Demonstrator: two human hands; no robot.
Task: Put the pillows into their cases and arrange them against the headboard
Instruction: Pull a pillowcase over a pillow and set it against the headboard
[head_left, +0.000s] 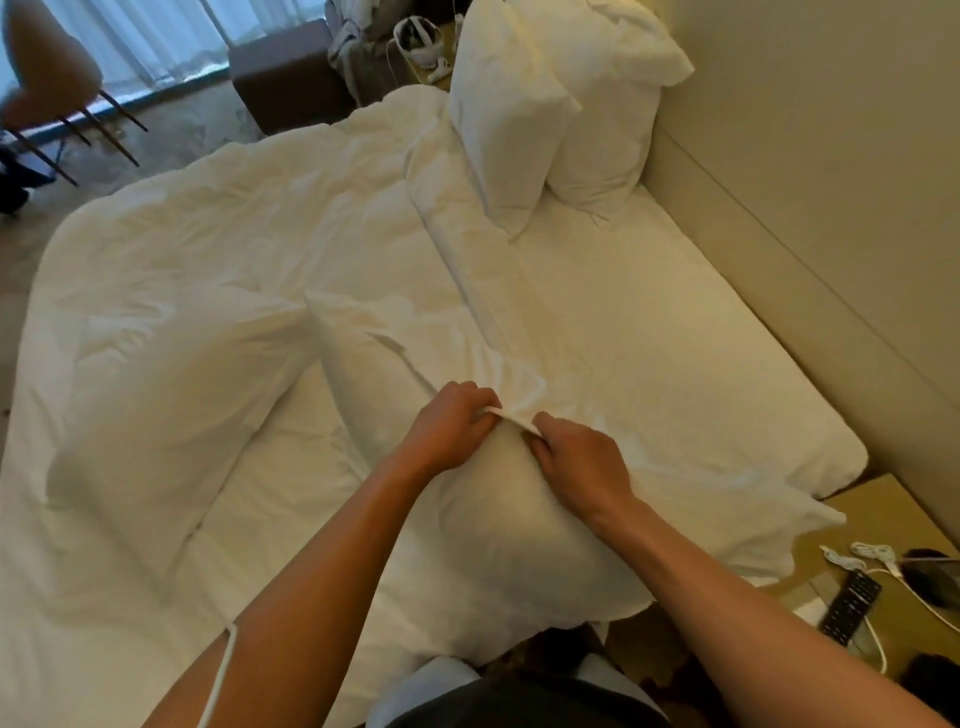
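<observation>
Pillow is laid on the bed nearest the person. Case hem is pinched closed between left hand and right hand, probably to tuck the opening. Two cased pillows are propped by the headboard.

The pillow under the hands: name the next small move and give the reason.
Probably pull the pinched fabric edge further over the pillow. Both the left hand and the right hand grip that edge at the pillow's far end, and only two pillows stand at the headboard.
</observation>
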